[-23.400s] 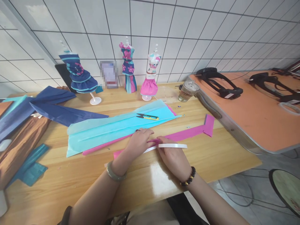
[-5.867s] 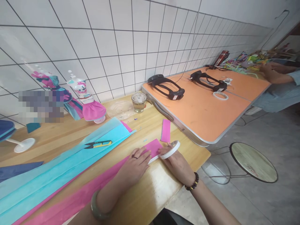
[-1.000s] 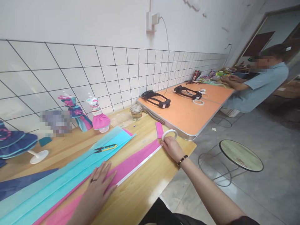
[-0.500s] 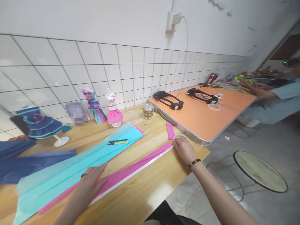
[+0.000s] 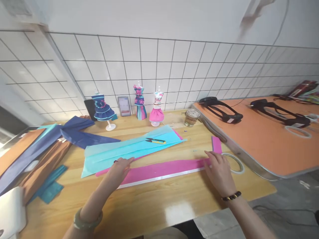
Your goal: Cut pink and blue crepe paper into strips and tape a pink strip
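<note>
A long pink strip point(image 5: 161, 170) with a white band along its near edge lies on the wooden table point(image 5: 149, 202). My left hand point(image 5: 119, 171) rests on its left end, fingers apart. At the other end, my right hand point(image 5: 219, 169) lies over the pink material with its fingers spread. Beside the right hand is a roll of white tape point(image 5: 240, 167), flat on the wood. Behind the strip, turquoise sheets point(image 5: 129, 147) carry yellow-and-black snips point(image 5: 156, 141). A short pink piece point(image 5: 216, 144) lies behind my right hand.
Three small dressed mannequins point(image 5: 156, 114), a phone point(image 5: 124, 106) and a glass point(image 5: 191, 118) stand along the wall. Blue fabric point(image 5: 82, 132), brown fabric point(image 5: 46, 159) and a white device point(image 5: 12, 210) are at left. An orange table point(image 5: 264, 142) holds black headsets point(image 5: 221, 111).
The view has swung left, bringing the table's left side into sight. My right hand has left the tape roll and now lies on the strip's right end. My left hand stays at the left end.
</note>
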A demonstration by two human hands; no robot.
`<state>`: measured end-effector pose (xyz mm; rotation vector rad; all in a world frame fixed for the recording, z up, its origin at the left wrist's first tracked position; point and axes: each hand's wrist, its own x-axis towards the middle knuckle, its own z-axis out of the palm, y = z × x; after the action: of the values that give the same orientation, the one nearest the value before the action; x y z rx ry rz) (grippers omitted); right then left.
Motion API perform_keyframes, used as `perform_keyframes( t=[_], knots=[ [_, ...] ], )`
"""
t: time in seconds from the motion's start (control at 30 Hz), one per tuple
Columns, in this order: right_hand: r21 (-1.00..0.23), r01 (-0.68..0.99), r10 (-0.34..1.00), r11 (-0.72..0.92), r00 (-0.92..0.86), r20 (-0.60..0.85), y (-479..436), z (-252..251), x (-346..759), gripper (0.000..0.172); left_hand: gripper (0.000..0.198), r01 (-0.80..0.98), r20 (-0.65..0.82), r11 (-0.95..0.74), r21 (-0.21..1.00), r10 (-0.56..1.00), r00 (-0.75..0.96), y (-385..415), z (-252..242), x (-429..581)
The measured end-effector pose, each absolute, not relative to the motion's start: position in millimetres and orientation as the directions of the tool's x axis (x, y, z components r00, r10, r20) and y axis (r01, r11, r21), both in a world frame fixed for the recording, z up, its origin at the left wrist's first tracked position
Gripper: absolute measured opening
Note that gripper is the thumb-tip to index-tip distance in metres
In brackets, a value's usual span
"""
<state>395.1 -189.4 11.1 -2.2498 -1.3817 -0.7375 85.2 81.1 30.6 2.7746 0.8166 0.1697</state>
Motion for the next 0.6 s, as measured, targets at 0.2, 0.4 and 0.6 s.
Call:
perform_keyframes(
  t=[0.2,0.4,0.6],
  knots=[
    [-0.187,0.977,0.859,0.105,0.006,0.512,-163.3,28.6,292.2,0.028,0.029,0.394,0.237,-0.917,0.062,0.397,0.887,30.8,41.9,77.9],
    [-0.204,0.959,0.919,0.198,-0.110,0.378,-140.4,23.5,241.4,0.037,0.043,0.178,0.231,-0.981,0.072,0.190,0.954,-12.8,10.8,66.2],
    [-0.170,0.961,0.944,0.217,-0.162,0.288,-149.0,13.9,264.6,0.046,0.060,0.204,0.194,-0.973,0.108,0.222,0.956,-6.3,4.5,51.8]
  ],
)
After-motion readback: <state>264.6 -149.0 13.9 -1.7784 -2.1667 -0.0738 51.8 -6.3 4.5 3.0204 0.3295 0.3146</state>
